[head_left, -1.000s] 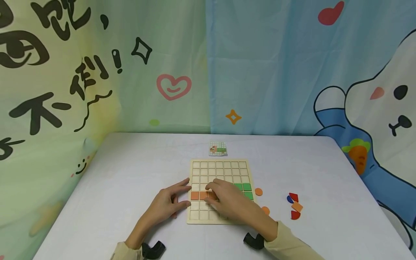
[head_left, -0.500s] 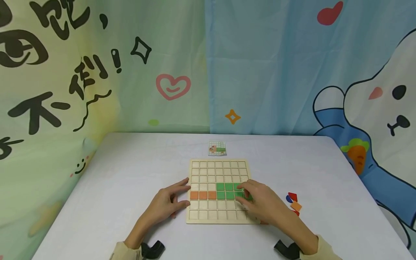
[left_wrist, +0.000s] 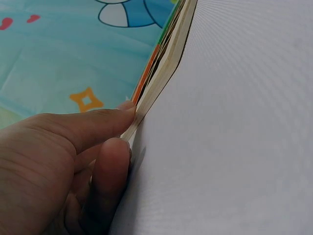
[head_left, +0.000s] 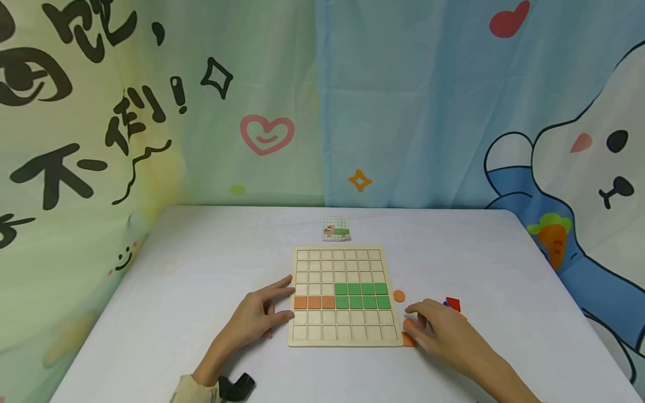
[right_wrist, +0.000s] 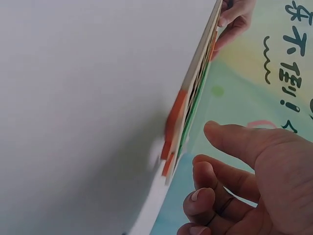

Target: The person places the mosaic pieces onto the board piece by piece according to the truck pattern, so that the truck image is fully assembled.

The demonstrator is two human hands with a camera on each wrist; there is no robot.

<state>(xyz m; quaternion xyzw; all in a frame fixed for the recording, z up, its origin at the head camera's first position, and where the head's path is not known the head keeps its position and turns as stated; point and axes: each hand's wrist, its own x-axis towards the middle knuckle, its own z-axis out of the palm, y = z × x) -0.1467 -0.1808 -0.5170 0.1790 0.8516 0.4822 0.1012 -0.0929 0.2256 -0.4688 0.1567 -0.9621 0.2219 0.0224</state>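
Note:
A wooden grid board (head_left: 342, 333) lies flat on the table. Green squares (head_left: 355, 302) fill the right part of two rows, and orange squares (head_left: 314, 302) sit at the left of the lower one. My left hand (head_left: 262, 313) rests its thumb and fingertips against the board's left edge; the left wrist view has the thumb (left_wrist: 98, 127) touching that edge. Just right of the board, my right hand (head_left: 448, 333) hovers with bent, parted fingers and nothing visible between them. Beneath and beside its thumb are orange pieces (head_left: 409, 339), partly hidden. An orange disc (head_left: 399, 295) lies above them.
Behind the board lies a small picture card (head_left: 336, 229) with a coloured grid. A red piece (head_left: 453, 303) and a bit of a blue piece show beyond my right hand, which covers others. Printed curtains (head_left: 403, 112) hang behind the white table (head_left: 201, 263).
My right hand has moved from the middle of the board, across the green squares, to the pieces on the right, uncovering the coloured rows. My left hand has stayed at the left edge.

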